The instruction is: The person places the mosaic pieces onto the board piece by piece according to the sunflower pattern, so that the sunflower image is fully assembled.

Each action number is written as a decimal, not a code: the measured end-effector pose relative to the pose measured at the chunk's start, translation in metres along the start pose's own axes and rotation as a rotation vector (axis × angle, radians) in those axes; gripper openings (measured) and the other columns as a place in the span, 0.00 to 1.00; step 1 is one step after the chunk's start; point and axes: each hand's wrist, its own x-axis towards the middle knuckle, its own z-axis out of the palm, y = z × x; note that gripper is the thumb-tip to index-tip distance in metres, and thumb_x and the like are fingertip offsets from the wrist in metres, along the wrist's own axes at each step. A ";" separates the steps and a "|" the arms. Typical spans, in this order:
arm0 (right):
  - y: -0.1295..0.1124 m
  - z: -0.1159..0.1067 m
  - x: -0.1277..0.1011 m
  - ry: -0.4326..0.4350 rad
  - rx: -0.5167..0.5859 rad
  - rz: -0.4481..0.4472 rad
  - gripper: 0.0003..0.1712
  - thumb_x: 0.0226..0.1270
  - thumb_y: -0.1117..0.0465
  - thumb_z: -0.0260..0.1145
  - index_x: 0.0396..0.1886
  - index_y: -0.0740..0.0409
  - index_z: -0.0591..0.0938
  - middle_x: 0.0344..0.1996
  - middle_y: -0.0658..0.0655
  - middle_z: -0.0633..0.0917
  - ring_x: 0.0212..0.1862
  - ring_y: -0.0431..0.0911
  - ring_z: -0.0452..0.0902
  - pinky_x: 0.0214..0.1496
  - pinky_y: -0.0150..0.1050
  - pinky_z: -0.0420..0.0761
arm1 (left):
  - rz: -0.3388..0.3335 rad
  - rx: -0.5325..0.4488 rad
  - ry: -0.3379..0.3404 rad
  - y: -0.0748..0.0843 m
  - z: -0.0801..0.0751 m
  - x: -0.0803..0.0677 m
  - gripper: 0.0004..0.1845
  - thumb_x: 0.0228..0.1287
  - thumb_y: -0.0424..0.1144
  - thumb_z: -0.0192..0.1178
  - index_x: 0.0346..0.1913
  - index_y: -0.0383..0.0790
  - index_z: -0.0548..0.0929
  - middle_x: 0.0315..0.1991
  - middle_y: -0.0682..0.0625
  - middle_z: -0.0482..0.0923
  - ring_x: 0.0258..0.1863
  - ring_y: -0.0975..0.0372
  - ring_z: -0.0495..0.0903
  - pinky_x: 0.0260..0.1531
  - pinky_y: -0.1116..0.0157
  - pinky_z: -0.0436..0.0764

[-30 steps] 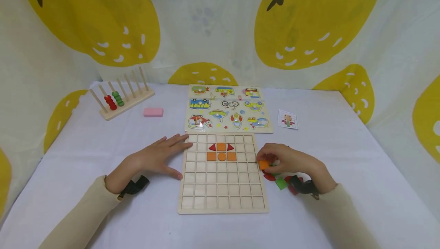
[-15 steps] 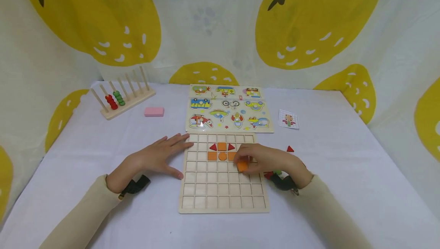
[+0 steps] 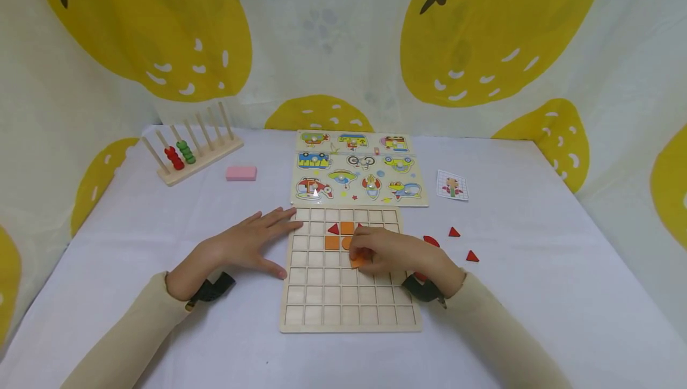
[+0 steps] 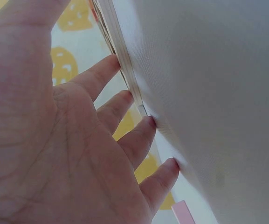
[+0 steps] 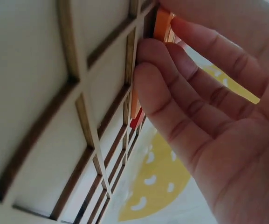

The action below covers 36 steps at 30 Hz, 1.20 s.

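Observation:
My right hand [image 3: 397, 252] pinches an orange square tile [image 3: 356, 262] between thumb and fingertips, over the wooden grid board [image 3: 322, 308]. In the right wrist view the held tile [image 5: 162, 23] is close against the grid, its far side covered by the fingers. Just above it on the board lie an orange disc [image 3: 345, 243], an orange square [image 3: 332, 243], another orange square [image 3: 347, 228] and a red triangle [image 3: 334, 229]; the hand partly hides this group. My left hand [image 3: 241, 249], fingers spread, rests with its fingertips at the board's left edge.
Loose red pieces, including a red triangle [image 3: 472, 256], lie right of the board, partly behind the right wrist. Behind it sits a vehicle puzzle [image 3: 354, 195]. A pattern card [image 3: 452, 185] is at right; a pink block [image 3: 241, 173] and a bead rack [image 3: 201, 162] are at left.
My right hand has carried the orange square from the loose pieces beside the board leftward onto the grid, below the orange disc's row. The left hand has stayed in place.

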 end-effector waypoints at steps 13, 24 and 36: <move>-0.010 0.005 0.006 0.061 -0.103 0.002 0.03 0.65 0.63 0.68 0.38 0.55 0.84 0.35 0.49 0.76 0.36 0.42 0.72 0.38 0.28 0.74 | -0.026 0.006 -0.015 -0.001 0.001 0.002 0.53 0.48 0.65 0.70 0.75 0.50 0.60 0.78 0.47 0.47 0.77 0.47 0.46 0.72 0.41 0.47; -0.012 0.007 0.008 0.065 -0.087 0.022 0.05 0.66 0.62 0.68 0.40 0.55 0.84 0.38 0.49 0.78 0.37 0.42 0.73 0.39 0.28 0.75 | -0.018 0.010 -0.018 -0.002 0.001 0.003 0.53 0.48 0.65 0.69 0.76 0.49 0.60 0.78 0.46 0.47 0.77 0.47 0.45 0.72 0.41 0.47; 0.007 -0.007 -0.016 0.089 0.006 0.102 0.06 0.65 0.62 0.66 0.40 0.54 0.85 0.37 0.46 0.79 0.36 0.41 0.73 0.39 0.32 0.78 | -0.019 0.009 -0.011 -0.002 0.001 0.002 0.54 0.47 0.65 0.70 0.75 0.49 0.60 0.78 0.46 0.47 0.76 0.47 0.46 0.72 0.41 0.47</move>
